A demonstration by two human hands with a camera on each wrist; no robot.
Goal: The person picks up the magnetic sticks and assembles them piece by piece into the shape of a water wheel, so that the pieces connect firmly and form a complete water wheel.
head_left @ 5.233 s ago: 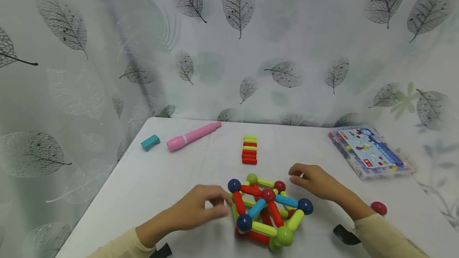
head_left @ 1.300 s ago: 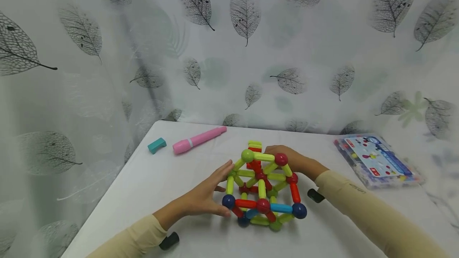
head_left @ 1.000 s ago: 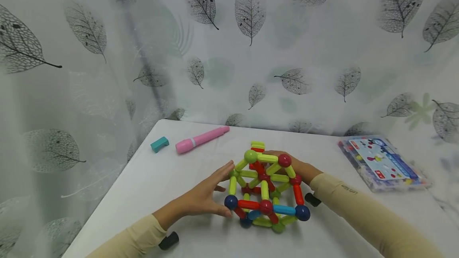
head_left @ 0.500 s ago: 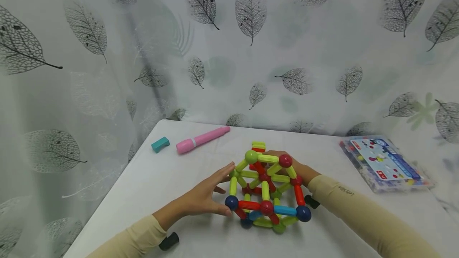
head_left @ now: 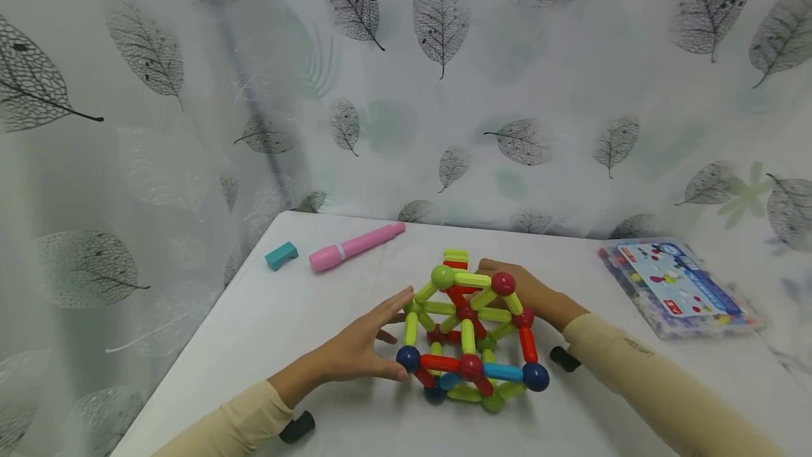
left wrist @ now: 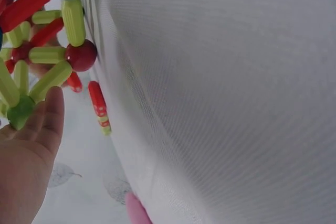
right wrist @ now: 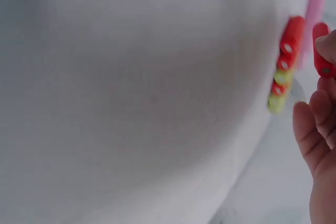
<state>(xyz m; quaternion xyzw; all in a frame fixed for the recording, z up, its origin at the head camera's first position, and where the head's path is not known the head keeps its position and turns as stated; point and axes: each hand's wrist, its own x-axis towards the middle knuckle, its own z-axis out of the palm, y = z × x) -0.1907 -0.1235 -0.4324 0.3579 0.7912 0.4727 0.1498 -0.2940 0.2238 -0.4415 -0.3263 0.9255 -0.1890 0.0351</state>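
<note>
An openwork frame of magnetic rods and balls [head_left: 468, 340] in lime, red and light blue, with red, navy and green balls, stands on the white table. Along its left side my left hand [head_left: 355, 348] spreads straight fingers, the thumb beside a navy ball. In the left wrist view, fingertips lie right at a green ball [left wrist: 21, 113] of the frame. Behind the frame, partly hidden by it, is my right hand [head_left: 533, 293]. The right wrist view shows that hand pinching a red magnetic rod [right wrist: 319, 60] between thumb and fingers.
Beyond the frame lies a row of red and lime rods [head_left: 455, 255]. A pink torch-shaped stick [head_left: 358, 247] and a teal block [head_left: 281, 255] are at the back left. A clear box with a printed label [head_left: 679, 288] sits at the right edge. A leaf-patterned curtain [head_left: 393, 125] hangs behind.
Since the oldest frame, the frame has been turned up taller and my hands have come to it. In the last half second my right hand has shifted slightly right; the left stays put.
</note>
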